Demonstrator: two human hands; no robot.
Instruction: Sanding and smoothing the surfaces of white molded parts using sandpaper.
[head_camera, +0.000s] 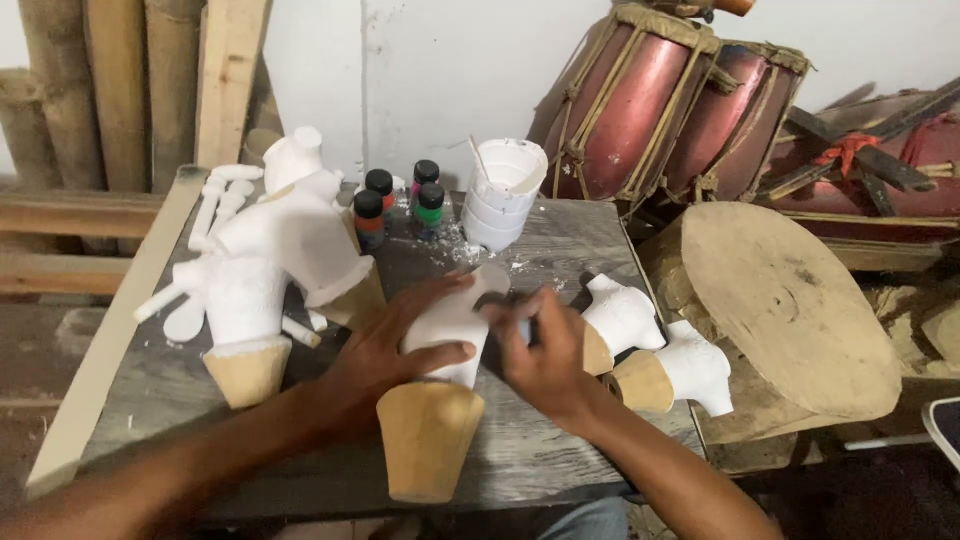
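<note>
One white-painted figure (452, 325) on a bare wooden cone base lies tilted at the near middle of the grey worktable (560, 240), its base pointing toward the person and its white upper part held between both hands. The left hand (385, 350) is wrapped around the white part from the left, fingers curled over it and the thumb pressed across its front, so it is closed on the figure. The right hand (545, 360) sits just to the right, its fingers bunched together against the figure's upper end; something small may be pinched in them, but the blur hides what it is. Two smaller white figures (655, 350) with wooden bases lie on their sides just beside the right hand, near the table's right edge. Two larger white figures (270, 265) on cone bases stand to the left of the left hand, one in front of the other, with several loose white spoon-shaped pieces (215, 205) lying beside them. Four small paint bottles (400, 205) with black caps stand close together at the back of the table, and next to them one stack of white plastic cups (503, 195) holds a thin stick. Beyond the table, one round wooden slab (790, 300) rests to the right, two red rope-laced drums (680, 105) lean against the wall, and bamboo poles (110, 90) stand at the left
</note>
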